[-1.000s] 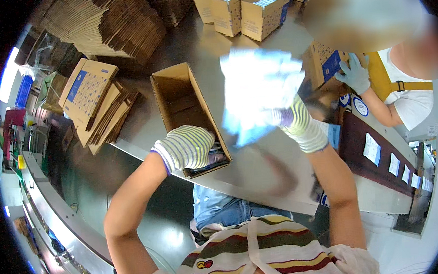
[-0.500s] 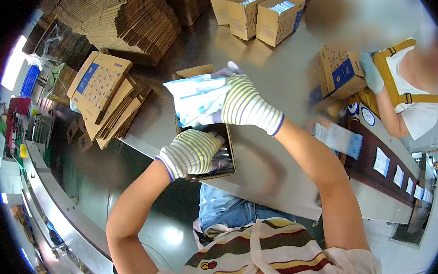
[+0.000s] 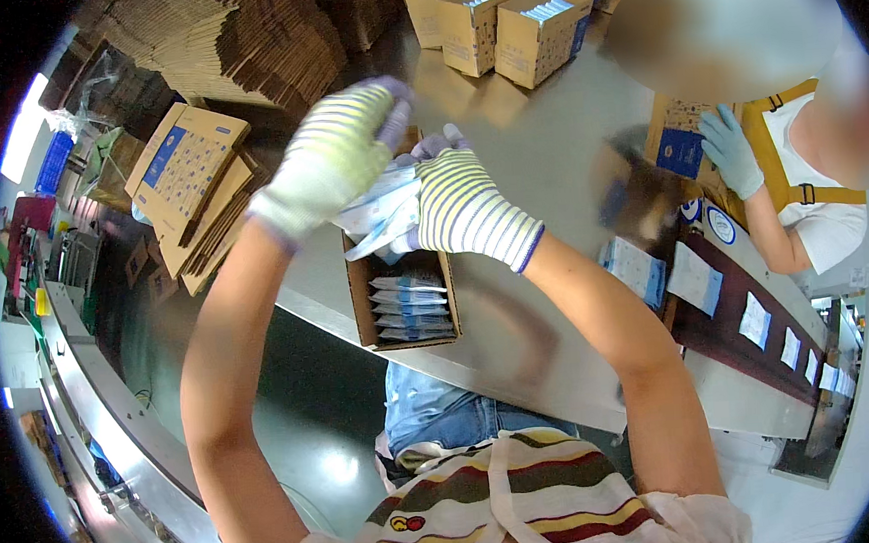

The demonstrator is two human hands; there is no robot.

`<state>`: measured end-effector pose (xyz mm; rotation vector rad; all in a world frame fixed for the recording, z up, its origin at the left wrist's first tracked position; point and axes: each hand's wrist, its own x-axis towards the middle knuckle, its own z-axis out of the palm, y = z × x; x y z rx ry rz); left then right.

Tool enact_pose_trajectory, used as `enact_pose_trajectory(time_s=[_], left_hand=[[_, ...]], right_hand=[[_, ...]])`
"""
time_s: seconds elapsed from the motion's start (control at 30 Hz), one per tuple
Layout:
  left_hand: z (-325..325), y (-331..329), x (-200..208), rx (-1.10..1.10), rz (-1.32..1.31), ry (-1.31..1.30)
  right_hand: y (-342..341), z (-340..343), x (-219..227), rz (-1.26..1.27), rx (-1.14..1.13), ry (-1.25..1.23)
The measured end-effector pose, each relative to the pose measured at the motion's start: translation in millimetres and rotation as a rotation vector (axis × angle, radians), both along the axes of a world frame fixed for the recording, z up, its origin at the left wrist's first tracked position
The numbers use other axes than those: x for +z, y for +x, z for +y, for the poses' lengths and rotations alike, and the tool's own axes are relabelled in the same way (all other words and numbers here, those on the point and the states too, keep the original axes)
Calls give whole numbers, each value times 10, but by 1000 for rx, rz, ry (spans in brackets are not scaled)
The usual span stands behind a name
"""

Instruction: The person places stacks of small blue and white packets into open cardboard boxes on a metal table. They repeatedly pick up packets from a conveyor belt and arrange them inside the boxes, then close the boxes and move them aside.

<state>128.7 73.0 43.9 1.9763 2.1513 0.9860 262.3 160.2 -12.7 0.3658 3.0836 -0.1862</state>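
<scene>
My right hand (image 3: 475,204), in a striped knit glove, grips a stack of white-and-blue packets (image 3: 383,213) above the far end of an open cardboard box (image 3: 361,321). Inside the box's near part, several flat packets (image 3: 410,308) stand in a row. My left hand (image 3: 333,158), gloved alike and slightly blurred, is raised over the left side of the held stack. Its fingers are loosely bent, with nothing visible in them. It hides part of the stack, and the stack covers the far part of the box.
Filled cartons (image 3: 540,41) stand at the table's far side. Flattened cartons (image 3: 185,177) lie at the left, with a tall stack of cardboard (image 3: 232,45) behind. At right, a conveyor belt (image 3: 722,329) carries packets; beside it, a co-worker's gloved hand (image 3: 732,149) touches a carton (image 3: 680,142).
My left hand has come out of the box and risen away to the upper left, uncovering the packets inside. My right hand and its stack shifted slightly left. The co-worker's hand and carton moved.
</scene>
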Motion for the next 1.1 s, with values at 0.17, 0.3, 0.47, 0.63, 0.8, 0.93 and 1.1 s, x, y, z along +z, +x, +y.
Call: enact_pose_trajectory(time_s=[0.17, 0.3, 0.47, 0.63, 0.8, 0.93, 1.1], left_hand=[[209, -242, -705, 12, 296, -539], [292, -209, -1006, -444, 501, -776], [226, -378, -1142, -901, 937, -624], [60, 16, -684, -469, 281, -1063], [-230, 337, -504, -277, 402, -797], [-420, 470, -548, -218, 420, -661], [-454, 402, -664, -260, 336, -545]], right_hand=[[516, -221, 143, 441, 45, -343], [922, -816, 67, 606, 354, -250], [887, -1035, -327, 477, 391, -41], [845, -1115, -408, 477, 364, -71], [1141, -793, -311, 692, 244, -201], [1696, -116, -189, 486, 34, -206], [2542, 580, -456, 248, -254, -73]])
